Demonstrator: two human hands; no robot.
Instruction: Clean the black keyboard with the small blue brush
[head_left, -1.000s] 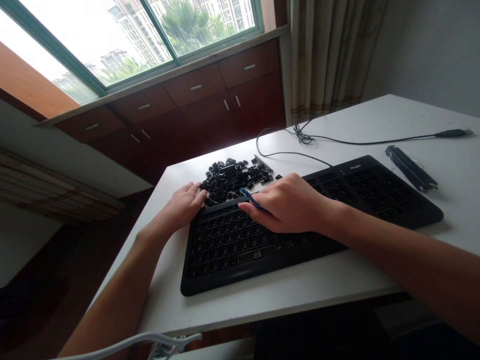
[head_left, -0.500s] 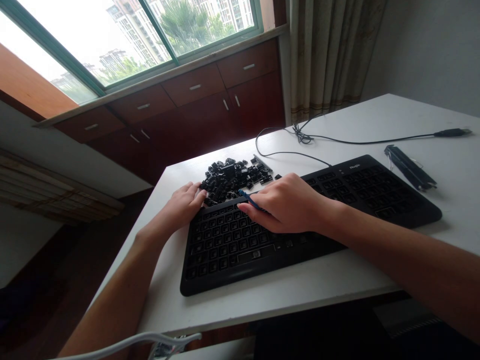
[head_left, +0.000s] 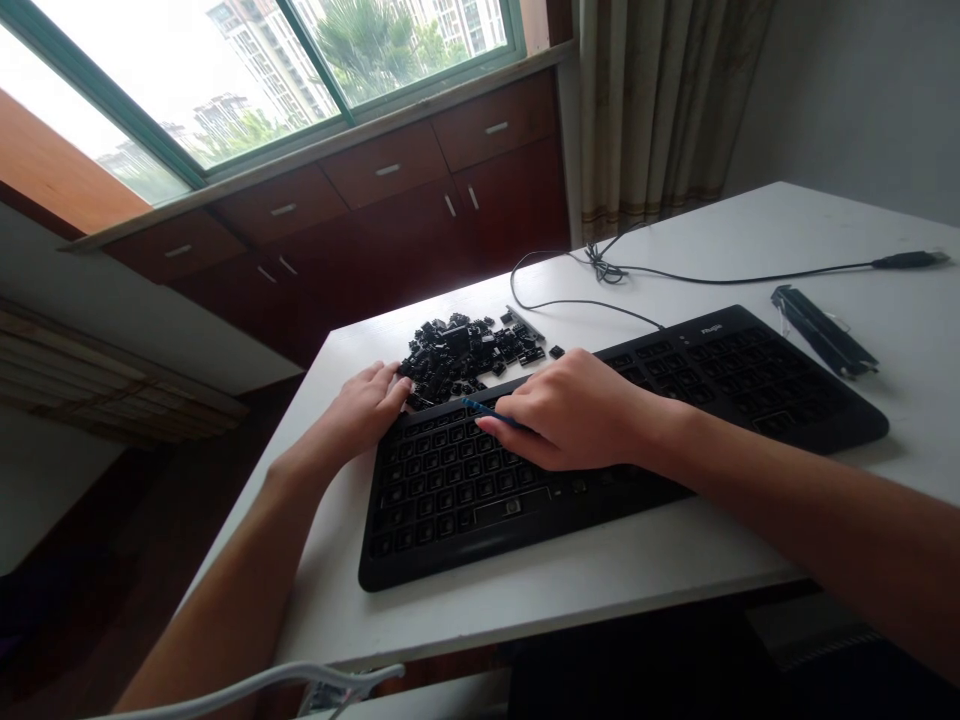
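A black keyboard (head_left: 450,560) lies at a slant on the white table (head_left: 592,570), its keycaps off and the key sockets bare. My right hand (head_left: 574,410) is closed around a slim blue brush (head_left: 480,408), whose head points left over the rear rows of the keyboard's left half. At the keyboard's rear left corner rests my left hand (head_left: 367,405), fingers stretched out and thumb apart. Its fingertips are beside a heap of loose black keycaps (head_left: 450,350) behind the keyboard. The brush's bristles are too small to make out clearly.
A black cable (head_left: 697,277) runs from the keyboard's back across the table, bundled midway, to a plug at right. A dark wrapped strip (head_left: 823,330) lies behind the keyboard's right end. A pale curved bar (head_left: 300,675) crosses below the table's front edge.
The brush has swung in my right hand: its head is lower, slightly farther left and flatter to the keyboard. My left hand stays at the rear corner.
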